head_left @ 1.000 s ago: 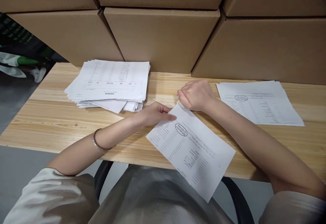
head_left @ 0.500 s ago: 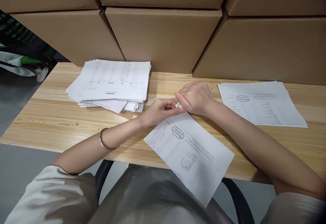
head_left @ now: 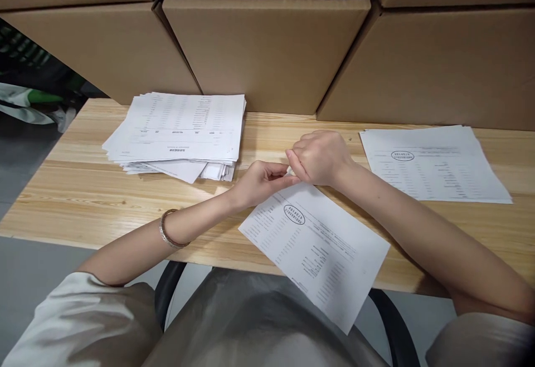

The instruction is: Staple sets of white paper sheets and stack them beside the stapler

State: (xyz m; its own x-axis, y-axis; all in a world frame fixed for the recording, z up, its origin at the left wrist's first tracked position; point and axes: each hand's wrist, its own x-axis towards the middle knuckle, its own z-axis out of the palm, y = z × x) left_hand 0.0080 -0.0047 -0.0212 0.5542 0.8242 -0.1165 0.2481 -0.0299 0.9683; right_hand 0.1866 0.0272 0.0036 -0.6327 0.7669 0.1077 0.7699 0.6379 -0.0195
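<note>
At the desk's middle my left hand (head_left: 263, 182) pinches the top corner of a printed sheet of paper (head_left: 317, 255), its thumb lying along the paper's edge. The sheet slants toward me, its lower corner hanging past the desk edge, and has an oval stamp near the top. My right hand (head_left: 320, 157) is closed in a fist against the fingertips of the left. A small white thing (head_left: 290, 171) shows between the two hands; the fist covers most of it, so its kind is unclear.
A thick, uneven stack of printed papers (head_left: 179, 127) lies on the wooden desk (head_left: 104, 194) at left. A thinner pile of stamped sheets (head_left: 438, 166) lies at right. Large cardboard boxes (head_left: 263, 55) wall off the back. A black chair armrest (head_left: 169, 286) is below the desk edge.
The view has shifted slightly. Both hands stay together at the sheet's corner, and less of the small white thing shows between them now.
</note>
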